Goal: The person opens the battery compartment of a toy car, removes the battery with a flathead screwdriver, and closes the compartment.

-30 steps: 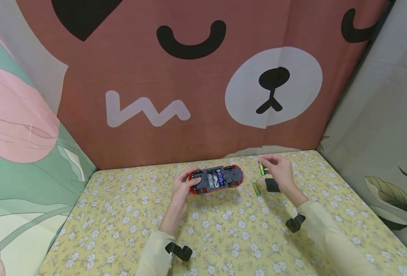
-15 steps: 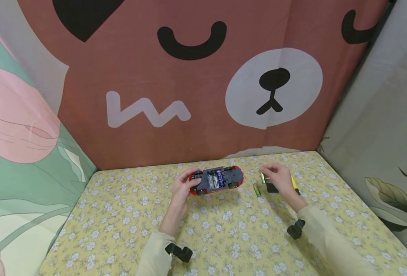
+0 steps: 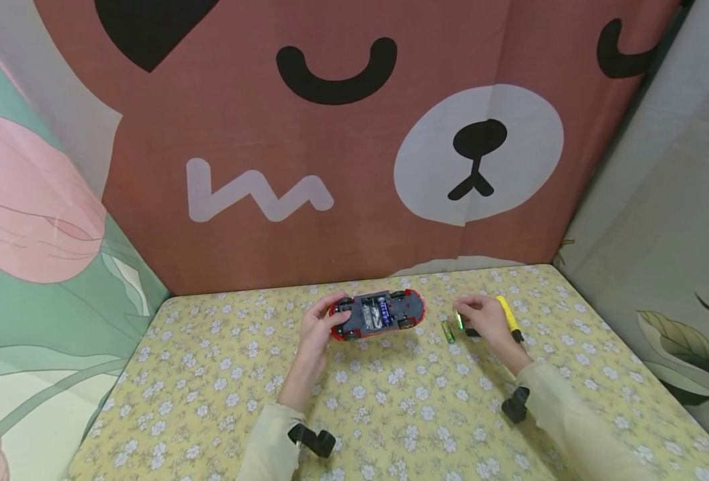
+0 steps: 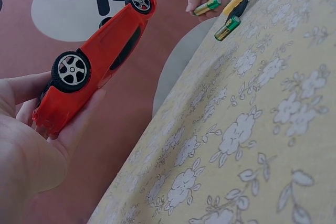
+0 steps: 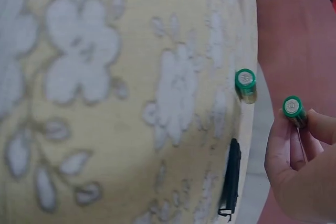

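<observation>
In the head view my left hand (image 3: 315,329) grips one end of a red toy car (image 3: 403,308), thumb on its underside. The car is turned belly up, its battery compartment (image 3: 368,312) uncovered with a blue battery (image 3: 385,311) inside. My right hand (image 3: 491,323) pinches a green battery (image 3: 459,321) between thumb and fingertips, above the cloth. Close to it lies a second green battery (image 3: 448,331). A black cover (image 5: 230,179) rests below the right hand, mostly hidden by it in the head view. Red bodywork (image 4: 102,51) and wheels show in the left wrist view.
A yellow-handled screwdriver (image 3: 508,315) lies just right of the right hand. The table (image 3: 354,414) has a yellow floral cloth, and a printed bear curtain (image 3: 342,247) hangs right behind its far edge. A grey curtain (image 3: 661,240) stands along the right side.
My right hand has moved slightly toward me with the green battery, which has tilted. The screwdriver has come into view, while the black cover is now mostly hidden. The left hand and car hold still.
</observation>
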Tool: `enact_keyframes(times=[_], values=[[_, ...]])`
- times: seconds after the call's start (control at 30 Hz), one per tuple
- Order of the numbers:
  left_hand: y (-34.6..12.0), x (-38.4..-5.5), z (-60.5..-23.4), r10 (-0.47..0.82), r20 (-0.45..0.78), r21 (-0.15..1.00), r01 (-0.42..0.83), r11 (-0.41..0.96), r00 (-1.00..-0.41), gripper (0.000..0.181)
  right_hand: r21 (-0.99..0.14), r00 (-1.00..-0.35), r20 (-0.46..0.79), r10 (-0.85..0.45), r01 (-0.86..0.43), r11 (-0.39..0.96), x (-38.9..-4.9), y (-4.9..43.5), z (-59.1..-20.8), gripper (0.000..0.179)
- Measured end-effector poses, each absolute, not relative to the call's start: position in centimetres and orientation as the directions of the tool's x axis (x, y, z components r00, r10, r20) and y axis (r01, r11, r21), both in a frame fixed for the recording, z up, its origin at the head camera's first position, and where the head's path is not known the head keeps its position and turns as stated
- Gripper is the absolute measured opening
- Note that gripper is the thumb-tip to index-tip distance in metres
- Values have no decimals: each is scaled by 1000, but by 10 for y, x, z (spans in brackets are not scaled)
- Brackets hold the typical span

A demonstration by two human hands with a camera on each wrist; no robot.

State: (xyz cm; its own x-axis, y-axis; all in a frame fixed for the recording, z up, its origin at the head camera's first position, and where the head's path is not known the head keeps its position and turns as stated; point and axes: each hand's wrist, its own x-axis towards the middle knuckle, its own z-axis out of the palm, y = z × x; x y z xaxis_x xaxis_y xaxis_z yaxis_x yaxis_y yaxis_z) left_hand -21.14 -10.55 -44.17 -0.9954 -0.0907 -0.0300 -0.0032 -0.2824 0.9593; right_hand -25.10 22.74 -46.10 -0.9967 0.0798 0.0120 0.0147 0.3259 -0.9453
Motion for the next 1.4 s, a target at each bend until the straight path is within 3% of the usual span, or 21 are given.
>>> enact_keyframes(times=[0.63,1.13,1.4], values=[[-105,-214,-440,-88,-36,959,-10,-283,-995,42,-900,-996,-59,62,80,429,-250,227,-471,25],[-105,-214,-441,-81,-34,960,-10,-279,-996,42,-798,-999,30,18,-13,602,-258,225,-475,12],[-104,-215,-441,-85,-43,960,-17,-279,-995,43,-794,-999,36,-3,-31,607,-257,226,-473,12]])
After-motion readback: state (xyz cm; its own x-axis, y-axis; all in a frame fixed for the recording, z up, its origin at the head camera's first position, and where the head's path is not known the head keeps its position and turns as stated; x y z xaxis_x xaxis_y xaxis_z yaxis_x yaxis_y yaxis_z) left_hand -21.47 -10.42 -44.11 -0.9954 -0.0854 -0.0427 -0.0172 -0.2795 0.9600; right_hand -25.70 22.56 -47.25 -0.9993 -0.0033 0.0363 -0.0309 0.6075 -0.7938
